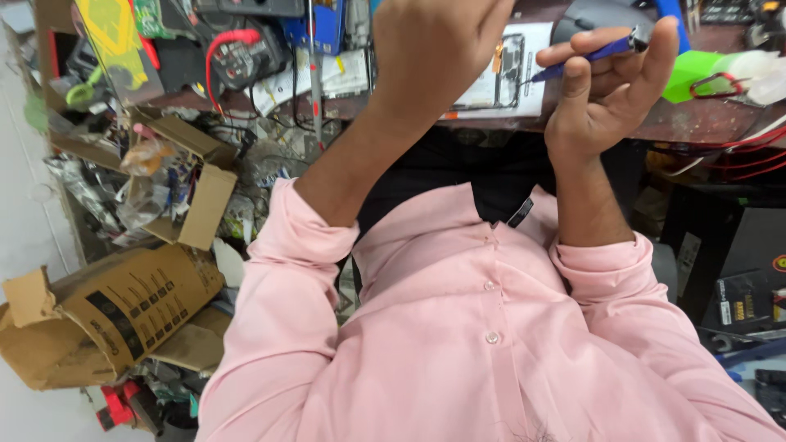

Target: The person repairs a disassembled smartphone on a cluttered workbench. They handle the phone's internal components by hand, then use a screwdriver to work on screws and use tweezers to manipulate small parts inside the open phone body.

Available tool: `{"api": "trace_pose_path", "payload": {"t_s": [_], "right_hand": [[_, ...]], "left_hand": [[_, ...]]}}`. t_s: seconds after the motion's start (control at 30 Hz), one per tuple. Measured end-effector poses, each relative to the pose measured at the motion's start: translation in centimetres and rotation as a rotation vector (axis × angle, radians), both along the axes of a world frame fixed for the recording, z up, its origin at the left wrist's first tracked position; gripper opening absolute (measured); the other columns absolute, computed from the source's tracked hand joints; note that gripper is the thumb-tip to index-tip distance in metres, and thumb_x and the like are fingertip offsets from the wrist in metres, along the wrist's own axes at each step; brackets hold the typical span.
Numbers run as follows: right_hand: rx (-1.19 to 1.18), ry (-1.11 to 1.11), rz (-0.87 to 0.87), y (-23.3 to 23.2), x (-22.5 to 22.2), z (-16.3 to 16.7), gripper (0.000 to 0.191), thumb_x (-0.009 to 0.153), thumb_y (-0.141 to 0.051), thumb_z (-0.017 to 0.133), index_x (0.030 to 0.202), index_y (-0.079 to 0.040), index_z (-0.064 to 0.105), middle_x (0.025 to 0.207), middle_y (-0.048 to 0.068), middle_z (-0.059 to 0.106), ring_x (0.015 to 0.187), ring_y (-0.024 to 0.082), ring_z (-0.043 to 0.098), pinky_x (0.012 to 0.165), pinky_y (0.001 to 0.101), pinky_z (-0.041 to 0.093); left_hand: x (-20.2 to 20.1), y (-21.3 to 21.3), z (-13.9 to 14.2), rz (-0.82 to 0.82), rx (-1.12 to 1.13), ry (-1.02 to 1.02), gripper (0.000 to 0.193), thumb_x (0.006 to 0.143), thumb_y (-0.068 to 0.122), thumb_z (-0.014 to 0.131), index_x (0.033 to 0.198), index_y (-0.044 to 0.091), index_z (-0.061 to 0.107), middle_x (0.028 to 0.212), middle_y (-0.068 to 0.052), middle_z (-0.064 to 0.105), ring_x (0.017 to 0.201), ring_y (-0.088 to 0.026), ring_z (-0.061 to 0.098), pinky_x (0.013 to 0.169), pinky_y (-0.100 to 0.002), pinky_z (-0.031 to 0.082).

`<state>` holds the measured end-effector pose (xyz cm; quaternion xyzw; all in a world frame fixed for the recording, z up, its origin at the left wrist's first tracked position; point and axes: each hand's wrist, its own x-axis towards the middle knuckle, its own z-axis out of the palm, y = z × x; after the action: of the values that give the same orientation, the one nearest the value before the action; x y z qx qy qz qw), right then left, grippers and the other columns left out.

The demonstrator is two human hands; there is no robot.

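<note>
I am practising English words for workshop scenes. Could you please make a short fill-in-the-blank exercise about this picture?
1. The right hand holds a thin screwdriver with a ____ handle.
2. The person wears a ____ shirt with buttons.
3. The left hand is raised over the opened ____ that lies on the workbench.
4. Beside the person, low in the picture, lies a torn cardboard ____.

Missing words: blue; pink; phone; box

A dark wooden counter (696, 123) is being crowded w/ misc. clutter; torn cardboard boxes (106, 315) are being left piled on the pale floor (24, 245).
</note>
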<state>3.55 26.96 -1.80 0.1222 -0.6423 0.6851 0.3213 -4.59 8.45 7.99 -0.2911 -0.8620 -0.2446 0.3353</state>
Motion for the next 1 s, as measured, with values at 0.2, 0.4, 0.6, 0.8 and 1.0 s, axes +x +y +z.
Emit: {"api": "trace_pose_path", "payload": {"t_s": [0.2, 0.4, 0.6, 0.8, 1.0], "right_hand": [[0.042, 0.029, -0.006, 0.0, 0.7, 0.6, 0.068, 0.111, -0.004, 0.067, 0.164, -0.023, 0.028, 0.119, 0.017, 0.064, 0.077, 0.026, 0.071, 0.069, 0.0327, 0.061], [0.22, 0.179, -0.031, -0.1, 0.8, 1.5, 0.054, 0.108, -0.003, 0.062, 0.153, -0.021, 0.038, 0.115, 0.02, 0.055, 0.08, 0.028, 0.068, 0.069, 0.0355, 0.064], [0.234, 0.167, -0.002, -0.2, 0.7, 2.0, 0.046, 0.108, -0.002, 0.064, 0.145, -0.016, 0.041, 0.113, 0.02, 0.057, 0.08, 0.027, 0.069, 0.068, 0.035, 0.065], [0.235, 0.179, 0.019, -0.3, 0.6, 2.0, 0.041, 0.107, -0.002, 0.062, 0.141, -0.013, 0.04, 0.11, 0.021, 0.057, 0.076, 0.028, 0.07, 0.065, 0.0339, 0.063], [0.242, 0.158, 0.006, -0.2, 0.6, 2.0, 0.039, 0.108, -0.004, 0.062, 0.137, -0.013, 0.038, 0.11, 0.021, 0.057, 0.077, 0.029, 0.07, 0.065, 0.0344, 0.063]], "left_hand": [[6.4, -2.1, 1.0, -0.191, -0.023, -0.321, 0.048, 0.085, 0.042, 0.084, 0.12, 0.013, 0.068, 0.098, -0.004, 0.057, 0.093, -0.023, 0.057, 0.079, -0.04, 0.044], [7.0, -1.9, -1.3, -0.191, -0.091, -0.19, 0.054, 0.088, 0.044, 0.083, 0.125, 0.01, 0.063, 0.111, -0.007, 0.055, 0.106, -0.027, 0.054, 0.091, -0.044, 0.041], [6.4, -1.6, -3.0, -0.162, -0.127, -0.148, 0.048, 0.093, 0.046, 0.081, 0.118, 0.008, 0.064, 0.107, -0.007, 0.056, 0.103, -0.027, 0.054, 0.09, -0.043, 0.041], [6.4, -1.6, -3.3, -0.157, -0.13, -0.132, 0.044, 0.095, 0.045, 0.079, 0.116, 0.009, 0.065, 0.101, -0.005, 0.055, 0.097, -0.024, 0.053, 0.088, -0.042, 0.041], [6.3, -1.5, -3.2, -0.158, -0.134, -0.136, 0.042, 0.094, 0.043, 0.077, 0.116, 0.009, 0.065, 0.1, -0.005, 0.055, 0.095, -0.024, 0.053, 0.088, -0.041, 0.04]]}}
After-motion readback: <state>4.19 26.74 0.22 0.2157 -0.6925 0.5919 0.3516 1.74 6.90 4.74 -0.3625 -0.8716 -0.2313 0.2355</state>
